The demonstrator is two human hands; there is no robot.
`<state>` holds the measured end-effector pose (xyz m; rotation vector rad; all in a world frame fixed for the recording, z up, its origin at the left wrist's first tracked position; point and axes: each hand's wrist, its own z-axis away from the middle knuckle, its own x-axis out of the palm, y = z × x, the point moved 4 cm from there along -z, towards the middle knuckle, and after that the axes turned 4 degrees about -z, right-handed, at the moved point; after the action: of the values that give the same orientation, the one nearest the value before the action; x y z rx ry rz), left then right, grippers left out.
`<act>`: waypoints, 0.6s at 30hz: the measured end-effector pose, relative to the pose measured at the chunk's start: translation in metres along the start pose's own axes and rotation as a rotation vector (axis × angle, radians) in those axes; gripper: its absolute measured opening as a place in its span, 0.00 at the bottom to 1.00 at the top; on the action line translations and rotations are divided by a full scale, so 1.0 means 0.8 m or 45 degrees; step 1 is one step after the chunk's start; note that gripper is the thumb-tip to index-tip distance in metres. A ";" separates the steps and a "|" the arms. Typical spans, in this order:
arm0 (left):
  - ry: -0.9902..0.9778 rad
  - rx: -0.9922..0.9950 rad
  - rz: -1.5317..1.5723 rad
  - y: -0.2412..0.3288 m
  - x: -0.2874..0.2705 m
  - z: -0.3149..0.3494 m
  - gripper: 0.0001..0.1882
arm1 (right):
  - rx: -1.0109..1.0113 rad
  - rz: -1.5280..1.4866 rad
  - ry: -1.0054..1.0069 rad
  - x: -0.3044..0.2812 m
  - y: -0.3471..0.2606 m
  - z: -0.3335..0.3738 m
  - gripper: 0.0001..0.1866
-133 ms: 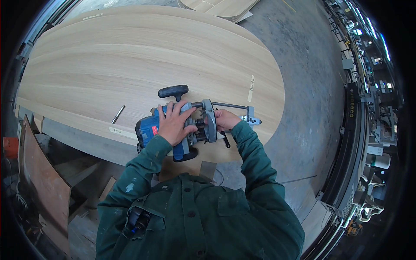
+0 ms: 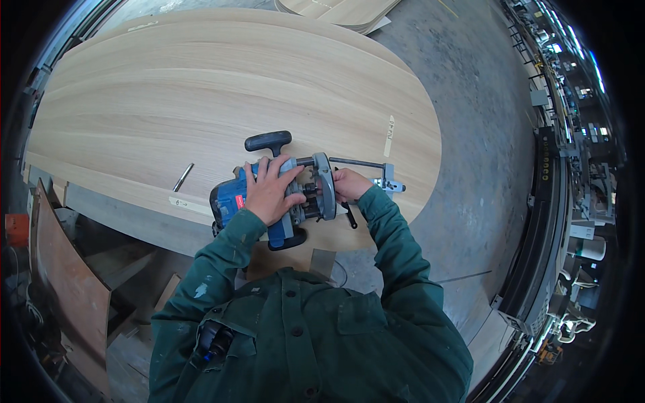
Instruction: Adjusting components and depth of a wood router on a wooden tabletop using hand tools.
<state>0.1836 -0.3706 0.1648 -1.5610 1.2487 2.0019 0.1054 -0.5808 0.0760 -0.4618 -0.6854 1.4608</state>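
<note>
A blue plunge router [image 2: 226, 201] lies on its side near the front edge of a large oval wooden panel [image 2: 201, 87]. My left hand [image 2: 270, 191] rests over the router's body, fingers spread across it and thumb toward the posts, steadying it. At the underside of the grey round base [image 2: 326, 188] is my right hand [image 2: 349, 185], its fingers pinched together by the middle opening; what they hold is hidden. A black side handle [image 2: 269, 142] sticks up beyond my left hand. Guide rods with a metal fence piece [image 2: 388, 181] extend right of the base.
A metal pen-like rod [image 2: 183, 177] and a strip of marked tape [image 2: 191, 205] lie left of the router. Another tape strip [image 2: 390, 136] is at the right. Stacked wooden panels [image 2: 342, 12] stand behind; a long black machine [image 2: 537, 228] stands far right. Boards [image 2: 74, 289] lean at lower left.
</note>
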 end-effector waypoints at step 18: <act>-0.008 0.000 -0.007 0.000 -0.001 0.000 0.34 | 0.233 0.157 0.076 0.014 -0.026 0.014 0.10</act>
<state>0.1841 -0.3705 0.1651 -1.5553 1.2408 2.0020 0.1130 -0.5728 0.0991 -0.4093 -0.4773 1.6035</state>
